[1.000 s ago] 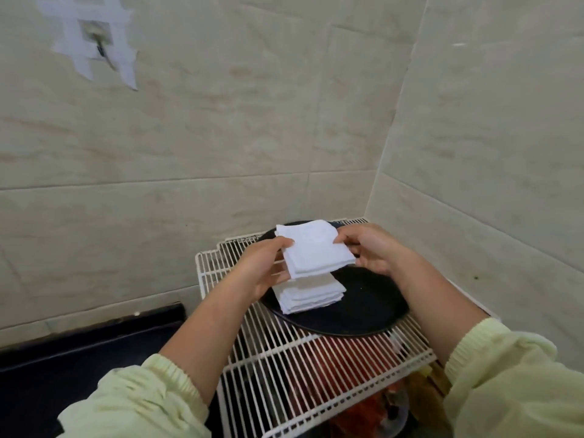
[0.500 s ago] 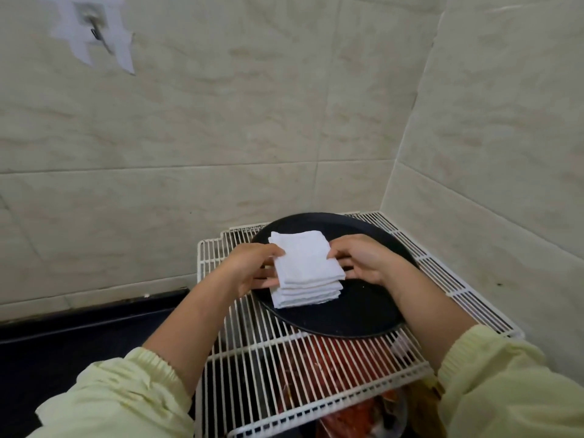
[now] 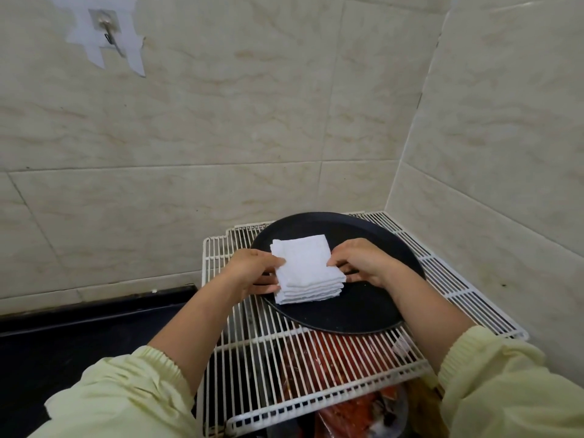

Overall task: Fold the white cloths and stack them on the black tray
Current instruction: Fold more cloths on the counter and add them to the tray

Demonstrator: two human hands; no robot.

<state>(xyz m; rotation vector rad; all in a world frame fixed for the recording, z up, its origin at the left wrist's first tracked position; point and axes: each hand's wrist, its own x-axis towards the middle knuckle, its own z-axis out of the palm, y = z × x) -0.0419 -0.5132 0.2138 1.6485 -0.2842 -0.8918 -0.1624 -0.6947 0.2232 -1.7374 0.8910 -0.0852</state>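
White cloths (image 3: 301,270), folded square, sit in a neat stack of several layers on the left part of the black tray (image 3: 366,311). The near-left corner of the stack lies close to the tray's rim.

Left hand (image 3: 252,271) grips the stack's left edge, with the thumb on the top layer and the fingers curled along the side below. Right hand (image 3: 363,263) pinches the right edge, with the thumb tip on the top cloth and the fingers curled against the layers. The stack is held between the two hands.

Tray is round, dark and shallow-rimmed. It lies flat on a white wire rack (image 3: 316,368), toward the rack's far side. The rack is set into a corner where beige tiled walls (image 3: 221,137) meet.

Red packaging (image 3: 328,352) shows beneath through the bars; I cannot tell what it holds. Left of the rack, a black counter (image 3: 79,336) runs along the foot of the wall. High on the left wall, a metal hook (image 3: 109,30) is framed by pale tape strips.

Pale yellow sleeves (image 3: 126,396) with elastic cuffs end above bare forearms.
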